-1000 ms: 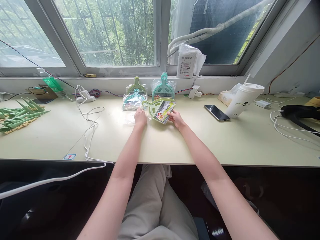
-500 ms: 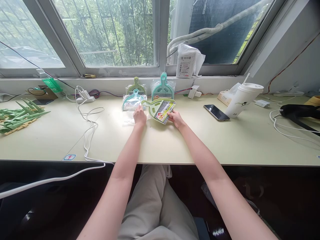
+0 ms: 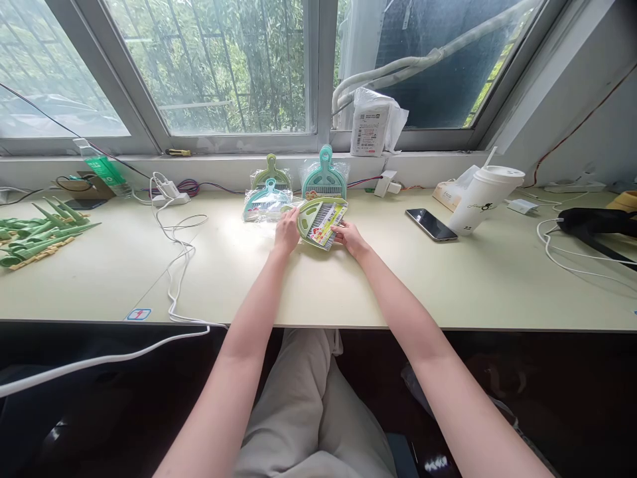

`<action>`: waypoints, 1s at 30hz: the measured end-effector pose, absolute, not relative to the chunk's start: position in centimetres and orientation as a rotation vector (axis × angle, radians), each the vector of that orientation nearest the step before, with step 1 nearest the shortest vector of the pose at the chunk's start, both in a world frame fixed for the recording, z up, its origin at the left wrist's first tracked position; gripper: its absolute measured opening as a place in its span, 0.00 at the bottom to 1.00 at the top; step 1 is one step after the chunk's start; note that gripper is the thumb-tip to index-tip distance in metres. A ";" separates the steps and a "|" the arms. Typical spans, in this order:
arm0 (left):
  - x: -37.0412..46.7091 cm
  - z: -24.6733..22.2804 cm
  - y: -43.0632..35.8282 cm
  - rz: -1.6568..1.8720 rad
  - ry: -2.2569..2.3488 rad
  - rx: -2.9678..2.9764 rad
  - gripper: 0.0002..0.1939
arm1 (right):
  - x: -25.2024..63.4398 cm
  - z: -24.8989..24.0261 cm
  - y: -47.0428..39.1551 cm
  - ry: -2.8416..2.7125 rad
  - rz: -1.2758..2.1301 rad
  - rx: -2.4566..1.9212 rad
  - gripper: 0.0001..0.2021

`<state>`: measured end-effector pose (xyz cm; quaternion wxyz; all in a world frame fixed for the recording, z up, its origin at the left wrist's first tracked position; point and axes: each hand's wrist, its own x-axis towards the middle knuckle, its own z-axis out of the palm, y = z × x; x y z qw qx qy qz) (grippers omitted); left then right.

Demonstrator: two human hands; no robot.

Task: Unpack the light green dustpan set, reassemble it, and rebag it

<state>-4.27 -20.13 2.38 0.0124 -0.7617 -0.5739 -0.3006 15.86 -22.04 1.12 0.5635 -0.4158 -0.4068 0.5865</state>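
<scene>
White cup (image 3: pixel 485 202) beside dark phone (image 3: pixel 430 225)

The left hand (image 3: pixel 287 232) covers much of the handle (image 3: pixel 287 208) of the green dustpan (image 3: pixel 304 227), which hides some fingers of the right hand (image 3: pixel 352 239); print on the label (image 3: pixel 327 224) and the wrapped package (image 3: pixel 371 126) at one o'clock is too small to read; the green bundle (image 3: pixel 44 234) at nine o'clock and the black object (image 3: pixel 592 222) at three are cut off

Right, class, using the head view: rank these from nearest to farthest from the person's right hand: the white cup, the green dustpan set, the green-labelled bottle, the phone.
1. Green dustpan set: touching the right hand, at its left.
2. Phone: flat on the table, to the right.
3. White cup: farther right, past the phone.
4. Green-labelled bottle: far left.
</scene>
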 end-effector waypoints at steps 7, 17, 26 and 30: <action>-3.8 2.8 -20.5 -1.067 -1.764 -2.429 0.31 | 15.8 0.9 -21.9 -0.957 1.377 -0.966 0.09; -3.1 2.7 -20.6 -1.361 -1.620 -2.462 0.31 | 15.7 0.9 -21.9 -1.044 1.403 -0.964 0.10; -2.4 3.0 -21.0 -1.625 -1.565 -2.404 0.27 | 15.4 0.6 -21.7 -1.084 1.397 -0.929 0.10; -2.5 4.1 -22.1 -1.887 -1.696 -2.082 0.31 | 15.5 0.5 -21.6 -1.007 1.335 -0.903 0.10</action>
